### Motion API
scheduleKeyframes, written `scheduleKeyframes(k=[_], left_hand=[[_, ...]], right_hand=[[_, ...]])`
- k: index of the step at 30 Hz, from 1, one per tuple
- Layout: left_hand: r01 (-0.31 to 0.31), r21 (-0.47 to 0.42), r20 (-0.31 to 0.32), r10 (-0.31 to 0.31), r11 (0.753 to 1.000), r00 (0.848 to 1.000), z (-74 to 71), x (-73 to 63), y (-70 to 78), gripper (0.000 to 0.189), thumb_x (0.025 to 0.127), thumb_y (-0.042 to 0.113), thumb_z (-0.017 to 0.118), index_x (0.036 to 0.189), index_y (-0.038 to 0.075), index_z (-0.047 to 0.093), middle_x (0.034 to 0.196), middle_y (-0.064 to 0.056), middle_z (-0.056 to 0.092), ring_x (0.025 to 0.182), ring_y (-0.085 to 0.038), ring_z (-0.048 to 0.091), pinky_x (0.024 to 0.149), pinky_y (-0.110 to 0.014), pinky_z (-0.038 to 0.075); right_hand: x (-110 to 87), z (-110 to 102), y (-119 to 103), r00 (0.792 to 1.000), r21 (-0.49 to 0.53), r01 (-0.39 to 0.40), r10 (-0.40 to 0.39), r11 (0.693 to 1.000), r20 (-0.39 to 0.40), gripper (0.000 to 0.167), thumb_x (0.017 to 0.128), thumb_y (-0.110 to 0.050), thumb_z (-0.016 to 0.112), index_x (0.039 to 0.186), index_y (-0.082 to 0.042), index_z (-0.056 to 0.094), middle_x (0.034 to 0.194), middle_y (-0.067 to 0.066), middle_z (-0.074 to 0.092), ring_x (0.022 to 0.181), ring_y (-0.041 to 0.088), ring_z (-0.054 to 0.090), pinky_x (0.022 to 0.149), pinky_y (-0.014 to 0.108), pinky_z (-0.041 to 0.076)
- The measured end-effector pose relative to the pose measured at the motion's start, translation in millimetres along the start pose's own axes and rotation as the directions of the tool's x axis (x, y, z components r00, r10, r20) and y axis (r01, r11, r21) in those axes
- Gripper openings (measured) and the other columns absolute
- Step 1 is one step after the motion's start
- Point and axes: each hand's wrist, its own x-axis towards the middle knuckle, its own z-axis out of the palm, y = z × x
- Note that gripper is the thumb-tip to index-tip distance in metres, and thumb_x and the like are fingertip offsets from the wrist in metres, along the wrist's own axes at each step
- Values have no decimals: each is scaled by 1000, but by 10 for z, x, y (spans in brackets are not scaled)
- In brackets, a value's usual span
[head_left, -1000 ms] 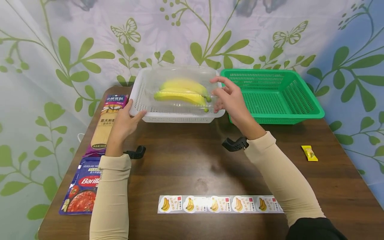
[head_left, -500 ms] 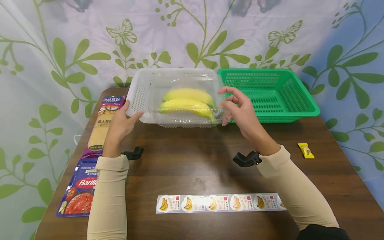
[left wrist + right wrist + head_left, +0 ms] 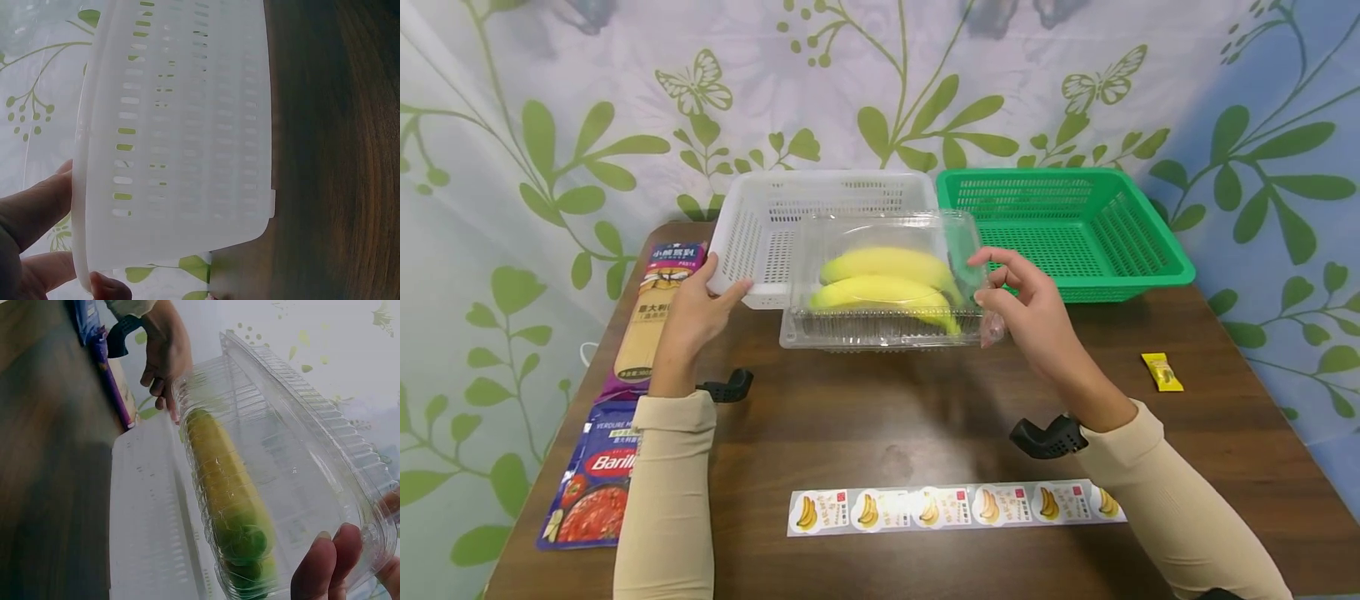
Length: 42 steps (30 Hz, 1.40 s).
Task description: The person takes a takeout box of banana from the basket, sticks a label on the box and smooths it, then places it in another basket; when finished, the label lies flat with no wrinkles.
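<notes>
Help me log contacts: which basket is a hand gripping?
The white plastic basket, left of the green plastic basket in the head view: the left hand grips its rim, while no hand grips the green one.

1. An indoor spot, though whether home, shop or studio cannot be told.
2. A pale backdrop (image 3: 767, 92), apparently cloth, printed with green leaves and butterflies, fills the view behind the desk (image 3: 880, 433) and to both sides.
3. The desk has a dark wood-grain top.
4. Food and packing goods show: a white basket (image 3: 741, 233), a green basket (image 3: 1075, 292), a clear box (image 3: 872, 340) with bananas (image 3: 880, 296), and banana-printed stickers (image 3: 955, 508).
5. Groceries at left: a pasta pack (image 3: 651, 317) and a Barilla pouch (image 3: 591, 492).
</notes>
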Motion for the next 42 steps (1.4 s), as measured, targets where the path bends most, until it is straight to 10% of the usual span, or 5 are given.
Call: scheduleKeyframes(k=[42], left_hand=[[23, 37, 1, -23, 999, 1000, 29, -15, 5, 88, 100, 53, 58, 164, 19, 8, 162, -23, 30, 136, -44, 43, 108, -60, 36]], right_hand=[[-941, -259, 722, 1000, -31, 12, -13, 999, -22, 33, 96, 10, 55, 127, -2, 59, 101, 16, 49, 64, 18, 51, 48, 30, 45]])
